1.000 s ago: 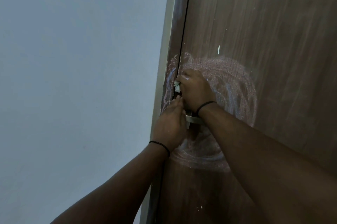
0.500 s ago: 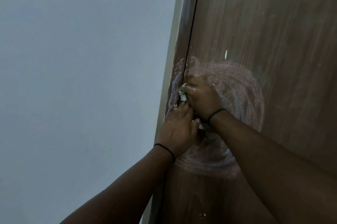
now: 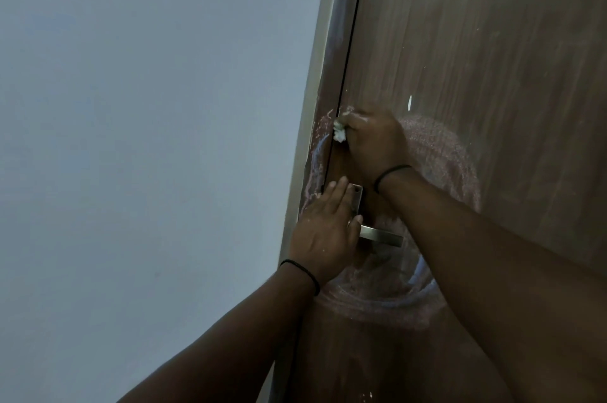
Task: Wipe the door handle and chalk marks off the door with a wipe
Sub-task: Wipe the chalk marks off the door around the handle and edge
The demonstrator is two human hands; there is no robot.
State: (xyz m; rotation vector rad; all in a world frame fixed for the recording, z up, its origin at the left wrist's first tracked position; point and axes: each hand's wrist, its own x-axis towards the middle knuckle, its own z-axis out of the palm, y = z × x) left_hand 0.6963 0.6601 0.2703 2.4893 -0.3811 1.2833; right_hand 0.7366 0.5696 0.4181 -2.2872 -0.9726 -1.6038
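A dark wooden door (image 3: 486,51) fills the right side, smeared with a large ring of chalk marks (image 3: 450,159) around its metal lever handle (image 3: 382,236). My right hand (image 3: 374,143) presses a crumpled white wipe (image 3: 340,132) against the door's left edge, above the handle. My left hand (image 3: 325,232) lies over the inner end of the handle and its metal plate (image 3: 357,195), fingers pointing up. Chalk also streaks the door frame (image 3: 317,159) beside the wipe.
A plain pale wall (image 3: 147,140) takes up the left half of the view. A small white fleck (image 3: 409,103) sits on the door above the chalk ring, and more specks (image 3: 369,395) show near the bottom.
My right hand with the wipe has slid upward along the door's edge, away from my left hand. The handle and its plate now show between the two hands.
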